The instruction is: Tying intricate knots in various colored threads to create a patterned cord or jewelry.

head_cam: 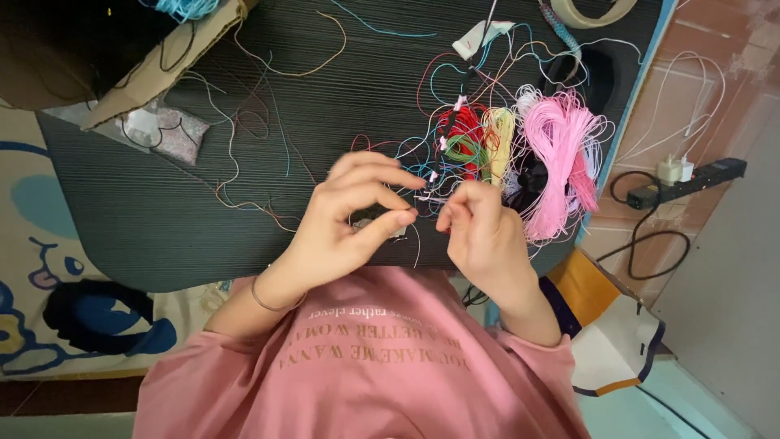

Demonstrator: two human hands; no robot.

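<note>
I judge this a home craft corner. A low dark table (pixel 162 203) carries loose wire bundles (pixel 561 154); a cartoon play mat (pixel 32 244) and power strip (pixel 691 180) lie on tiled floor.

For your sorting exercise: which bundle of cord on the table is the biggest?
The pink bundle, at the table's right edge. It spreads far wider than the red, green and pale yellow bundles beside it.
</note>
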